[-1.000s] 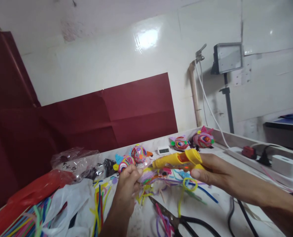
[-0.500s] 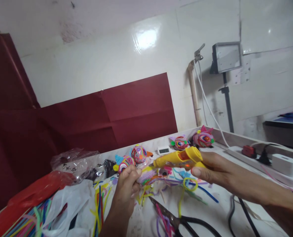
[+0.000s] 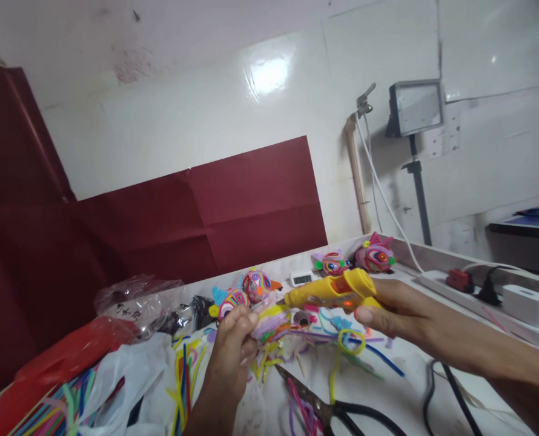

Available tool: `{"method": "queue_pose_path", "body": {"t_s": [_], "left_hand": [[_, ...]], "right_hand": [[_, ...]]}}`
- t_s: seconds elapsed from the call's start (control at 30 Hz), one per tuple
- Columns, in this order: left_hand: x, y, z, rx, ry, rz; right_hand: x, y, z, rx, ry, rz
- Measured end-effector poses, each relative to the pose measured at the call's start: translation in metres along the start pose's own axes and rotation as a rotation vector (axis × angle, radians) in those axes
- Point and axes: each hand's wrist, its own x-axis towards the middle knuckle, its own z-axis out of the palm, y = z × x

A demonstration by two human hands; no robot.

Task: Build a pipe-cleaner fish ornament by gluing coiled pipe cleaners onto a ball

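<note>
Gripping the yellow glue gun (image 3: 328, 292) in my right hand (image 3: 387, 312), fingers wrapped round its handle, nozzle aimed left at the little pipe-cleaner piece (image 3: 269, 318) that my left hand (image 3: 235, 342) pinches between thumb and fingertips. That piece sits right at the gun's tip, just above the white table (image 3: 401, 393).

Using the gun as my landmark: the scissors (image 3: 328, 409) lie below it on the table, a loose yellow-green loop (image 3: 346, 345) hangs just under it, the finished bright ornaments (image 3: 251, 287) sit behind its nozzle, two more (image 3: 360, 259) stand behind its handle, and the small digital timer (image 3: 302, 278) rests between those groups. Far left of it spread plastic bags (image 3: 128, 363) and a bundle of coloured stems (image 3: 46, 412).

Risk, as I judge it: my left fingertips are very near the hot nozzle, so a slip or too much squeeze could put glue on my skin. Stray strands underneath could also catch a drip and stick to the piece.

Against the frame a second ago, the gun has dropped slightly and tilted closer to the piece, and my left hand has edged right to meet it; the rest of the table looks unchanged.
</note>
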Motion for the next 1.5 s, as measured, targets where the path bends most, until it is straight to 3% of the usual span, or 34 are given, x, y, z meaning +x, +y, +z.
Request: {"method": "queue_pose_path", "body": {"t_s": [0.33, 0.5, 0.7, 0.9, 1.1, 1.37, 1.5], "left_hand": [[-0.001, 0.010, 0.002, 0.017, 0.058, 0.043], [-0.001, 0.016, -0.001, 0.032, 0.096, 0.119], [0.001, 0.020, -0.003, 0.023, 0.165, 0.191], [-0.002, 0.024, -0.003, -0.011, 0.159, 0.230], [-0.005, 0.029, -0.001, 0.006, 0.179, 0.259], [-0.009, 0.037, 0.001, 0.004, 0.175, 0.280], [-0.013, 0.040, 0.004, 0.014, 0.153, 0.324]], "right_hand": [[-0.002, -0.011, -0.008, -0.003, -0.028, -0.027], [-0.001, -0.005, -0.008, -0.264, -0.014, 0.004], [0.002, 0.003, 0.024, -0.597, -0.139, 0.030], [0.002, 0.003, 0.059, -0.675, -0.246, -0.039], [-0.002, 0.020, 0.079, -0.631, -0.230, -0.095], [-0.030, 0.050, 0.081, -0.523, -0.015, 0.069], [-0.054, 0.055, 0.088, -0.469, -0.002, 0.135]]}}
